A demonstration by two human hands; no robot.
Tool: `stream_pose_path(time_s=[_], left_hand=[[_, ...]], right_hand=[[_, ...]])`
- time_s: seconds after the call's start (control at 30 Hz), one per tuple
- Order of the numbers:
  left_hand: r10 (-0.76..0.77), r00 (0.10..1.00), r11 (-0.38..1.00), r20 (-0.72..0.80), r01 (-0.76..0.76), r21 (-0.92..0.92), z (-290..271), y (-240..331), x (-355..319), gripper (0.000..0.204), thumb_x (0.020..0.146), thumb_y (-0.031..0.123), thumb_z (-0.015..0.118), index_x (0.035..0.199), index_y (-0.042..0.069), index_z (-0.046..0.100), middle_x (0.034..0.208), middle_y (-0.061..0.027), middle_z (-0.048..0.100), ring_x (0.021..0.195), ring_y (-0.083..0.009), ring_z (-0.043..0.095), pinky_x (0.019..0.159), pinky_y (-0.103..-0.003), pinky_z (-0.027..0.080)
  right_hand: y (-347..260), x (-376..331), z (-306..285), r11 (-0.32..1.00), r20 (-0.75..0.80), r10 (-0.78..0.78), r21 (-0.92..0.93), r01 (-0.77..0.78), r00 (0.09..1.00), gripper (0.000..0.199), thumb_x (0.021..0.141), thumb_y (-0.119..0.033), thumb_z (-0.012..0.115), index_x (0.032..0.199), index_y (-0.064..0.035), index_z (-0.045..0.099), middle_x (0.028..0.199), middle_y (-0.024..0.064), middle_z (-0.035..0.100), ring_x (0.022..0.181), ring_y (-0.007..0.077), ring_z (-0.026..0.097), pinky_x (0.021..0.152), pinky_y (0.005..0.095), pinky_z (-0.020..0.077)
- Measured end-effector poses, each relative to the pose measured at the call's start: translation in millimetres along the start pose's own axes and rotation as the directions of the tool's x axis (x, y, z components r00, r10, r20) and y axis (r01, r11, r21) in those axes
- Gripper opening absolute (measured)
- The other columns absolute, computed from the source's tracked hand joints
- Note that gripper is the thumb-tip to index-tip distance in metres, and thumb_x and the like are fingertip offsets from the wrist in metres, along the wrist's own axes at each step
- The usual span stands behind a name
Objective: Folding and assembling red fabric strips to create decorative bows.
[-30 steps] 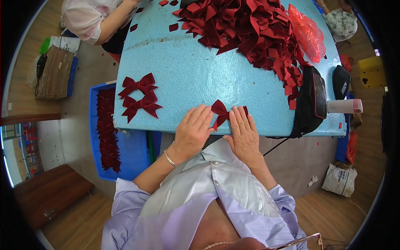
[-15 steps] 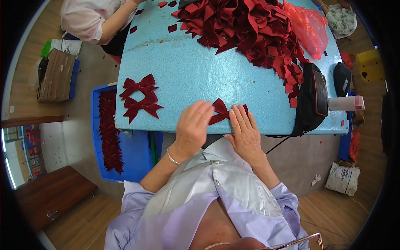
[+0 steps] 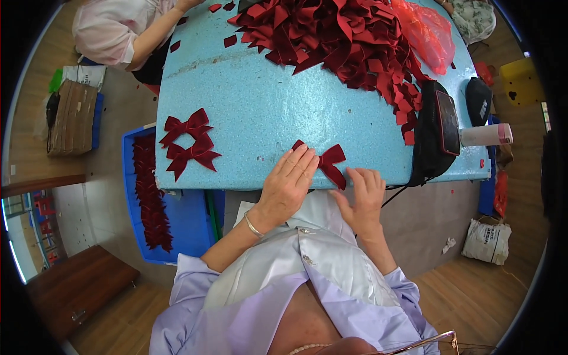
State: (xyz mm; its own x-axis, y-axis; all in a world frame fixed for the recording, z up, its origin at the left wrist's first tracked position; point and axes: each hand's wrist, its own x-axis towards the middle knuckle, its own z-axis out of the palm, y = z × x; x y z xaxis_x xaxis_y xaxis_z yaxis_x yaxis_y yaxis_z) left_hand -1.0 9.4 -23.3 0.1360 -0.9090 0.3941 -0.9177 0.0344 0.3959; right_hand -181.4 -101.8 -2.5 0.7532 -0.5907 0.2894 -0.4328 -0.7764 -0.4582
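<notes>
Dark red ribbon bow (image 3: 327,163) at the near edge of the light blue table (image 3: 260,112), lying between the two hands. Left hand (image 3: 288,182) spread flat, fingers extended, pressing on the bow's left half; right hand (image 3: 362,197) open and relaxed, fingertips touching the bow's lower right tail. Two finished bows (image 3: 188,142) well apart to the left; pile of red ribbon pieces (image 3: 337,35) at the far side
</notes>
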Motion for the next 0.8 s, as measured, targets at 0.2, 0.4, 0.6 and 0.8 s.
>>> stream_pose_path(time_s=[0.2, 0.4, 0.6, 0.8], left_hand=[[0.07, 0.997, 0.997, -0.024, -0.069, 0.042, 1.1, -3.5, 5.1, 0.04, 0.079, 0.006, 0.067, 0.118, -0.003, 0.063, 0.125, -0.0153, 0.061, 0.122, -0.0307, 0.054, 0.105, -0.045, 0.043], [0.069, 0.995, 0.998, -0.071, -0.068, 0.017, 8.6, -4.9, 4.0, 0.039, 0.081, 0.007, 0.059, 0.117, -0.007, 0.062, 0.123, -0.0185, 0.061, 0.117, -0.0327, 0.056, 0.104, -0.045, 0.043], [0.091, 0.995, 0.995, -0.044, -0.089, 0.048, 6.3, -7.4, 2.6, 0.039, 0.081, 0.008, 0.057, 0.117, -0.007, 0.062, 0.123, -0.0182, 0.061, 0.117, -0.0322, 0.056, 0.104, -0.045, 0.043], [0.105, 0.994, 0.993, -0.026, -0.103, 0.054, 4.9, -7.7, 3.7, 0.04, 0.081, 0.008, 0.056, 0.118, -0.006, 0.062, 0.125, -0.018, 0.06, 0.118, -0.0318, 0.055, 0.104, -0.045, 0.042]], right_hand=[[4.0, 9.0, 20.8, 0.999, -0.1, -0.015, 0.037, 0.019, 0.995, 0.036, 0.07, -0.006, 0.072, 0.104, -0.0008, 0.062, 0.093, 0.0142, 0.059, 0.084, 0.0325, 0.054, 0.077, 0.0434, 0.0419], [12.7, 15.8, 31.9, 0.994, -0.165, -0.097, 0.026, 0.102, 0.982, 0.033, 0.063, 0.0, 0.068, 0.095, -0.0012, 0.063, 0.087, 0.0119, 0.057, 0.081, 0.031, 0.055, 0.067, 0.0407, 0.0424], [24.7, 11.0, 14.5, 0.938, -0.2, -0.337, -0.153, 0.311, 0.92, 0.024, 0.063, 0.004, 0.064, 0.086, -0.0008, 0.065, 0.08, 0.0111, 0.054, 0.082, 0.0294, 0.056, 0.066, 0.0428, 0.0429], [30.7, -9.2, -10.0, 0.971, -0.19, -0.228, -0.113, 0.209, 0.955, 0.023, 0.064, 0.004, 0.059, 0.085, -0.0016, 0.067, 0.087, 0.0107, 0.06, 0.084, 0.0304, 0.058, 0.072, 0.0415, 0.0454]])
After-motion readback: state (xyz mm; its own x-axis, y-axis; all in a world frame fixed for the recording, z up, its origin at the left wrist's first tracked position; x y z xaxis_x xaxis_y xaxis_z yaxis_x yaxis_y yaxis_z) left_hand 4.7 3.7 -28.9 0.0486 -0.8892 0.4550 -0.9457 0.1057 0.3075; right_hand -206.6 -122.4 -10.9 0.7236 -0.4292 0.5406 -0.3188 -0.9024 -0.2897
